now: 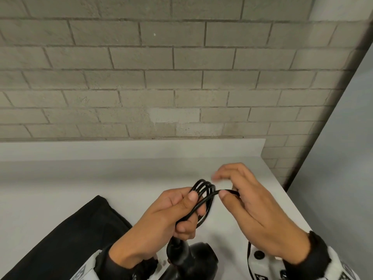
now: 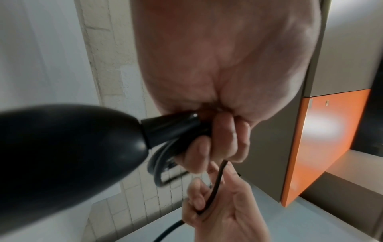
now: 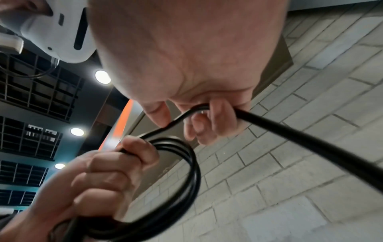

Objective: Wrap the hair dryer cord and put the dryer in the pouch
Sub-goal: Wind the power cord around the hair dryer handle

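The left hand (image 1: pixel 161 217) grips a bundle of cord (image 1: pixel 202 190) loops, thumb pressed over them, with the dryer (image 1: pixel 189 257) hanging just below the fist at the table's (image 1: pixel 60 178) near edge. The right hand (image 1: pixel 256 209) pinches the free run of cord between thumb and fingers, right beside the bundle. Winding is in hand; the next move calls for laying this strand over the loops as another turn, then taking up the slack. I count one dryer, one cord with about four loops, though blur makes that uncertain, and one dark pouch (image 1: pixel 70 235) lying flat towards the near left corner.
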The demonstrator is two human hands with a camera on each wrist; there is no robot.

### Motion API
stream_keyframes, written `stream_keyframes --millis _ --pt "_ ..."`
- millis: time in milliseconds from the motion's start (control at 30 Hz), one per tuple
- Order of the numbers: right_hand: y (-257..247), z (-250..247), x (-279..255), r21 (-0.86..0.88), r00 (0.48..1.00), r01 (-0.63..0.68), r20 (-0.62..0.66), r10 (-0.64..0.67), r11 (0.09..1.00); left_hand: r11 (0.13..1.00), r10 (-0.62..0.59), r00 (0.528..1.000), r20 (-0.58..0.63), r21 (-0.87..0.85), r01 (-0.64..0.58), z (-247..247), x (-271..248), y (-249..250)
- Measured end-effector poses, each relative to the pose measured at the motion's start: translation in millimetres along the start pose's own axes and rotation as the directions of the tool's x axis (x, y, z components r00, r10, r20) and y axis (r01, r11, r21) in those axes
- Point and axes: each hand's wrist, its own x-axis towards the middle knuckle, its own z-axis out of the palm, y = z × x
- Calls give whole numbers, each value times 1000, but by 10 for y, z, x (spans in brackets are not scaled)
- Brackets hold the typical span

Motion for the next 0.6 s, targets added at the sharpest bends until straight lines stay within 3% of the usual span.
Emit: stream_keyframes --millis 233,400,600 --pt "183 21 86 191 957 96 252 -143 977 999 -43 989 140 26 40 -4 -19 31" --pt "208 6 12 137 948 85 293 -122 987 998 -51 983 175 48 44 -16 0 23" --pt "205 88 -69 143 968 49 238 -82 989 986 -46 985 169 166 17 -59 18 44"
